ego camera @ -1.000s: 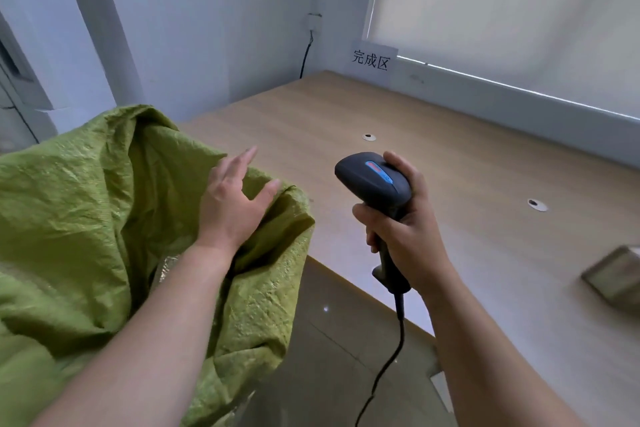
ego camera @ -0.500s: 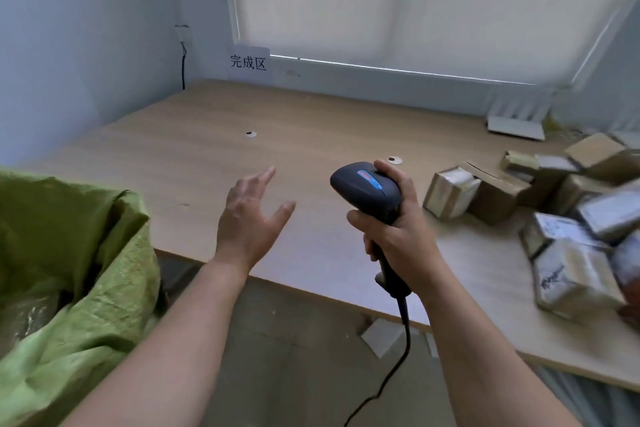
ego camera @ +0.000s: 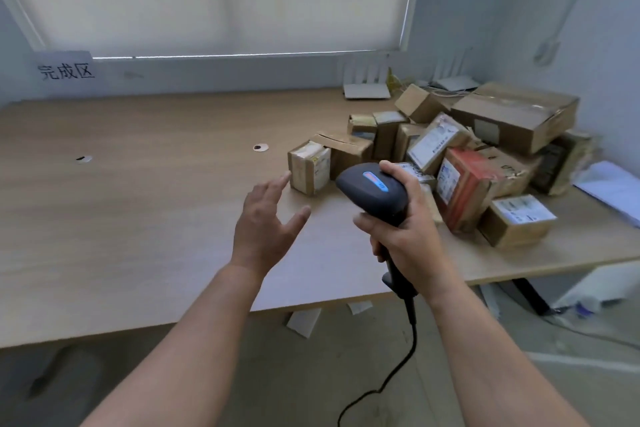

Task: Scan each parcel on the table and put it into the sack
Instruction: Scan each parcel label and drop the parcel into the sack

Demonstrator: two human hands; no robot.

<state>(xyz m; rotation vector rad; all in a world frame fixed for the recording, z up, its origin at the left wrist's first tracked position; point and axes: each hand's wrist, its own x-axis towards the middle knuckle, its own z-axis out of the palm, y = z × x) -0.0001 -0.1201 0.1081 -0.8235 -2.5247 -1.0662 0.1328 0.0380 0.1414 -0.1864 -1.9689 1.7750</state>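
Plenty left to do here, from the look of it. There's a whole heap of parcels piled at about 2 o'clock on the table, a dozen or so, and none is in hand right now. The sack isn't in view at all, so I can't tell how many have gone in.

The right hand has its fingers wrapped round the handle of the scanner, nose pointing off toward 10 o'clock, cable hanging down past the front edge of the table. The left hand is empty, fingers spread and relaxed, hovering over the wood and reaching toward 1 o'clock, where the nearest small box sits just beyond the fingertips. My guess is that's the next one to grab.

Room to move: the whole 9 to 12 o'clock stretch of table is bare wood apart from two little cable holes. The pile crowds the right end, and one labelled box at 3 o'clock sits near the front edge, so careless pulling could knock it off. The boxes at the back are blurry, can't read any labels.
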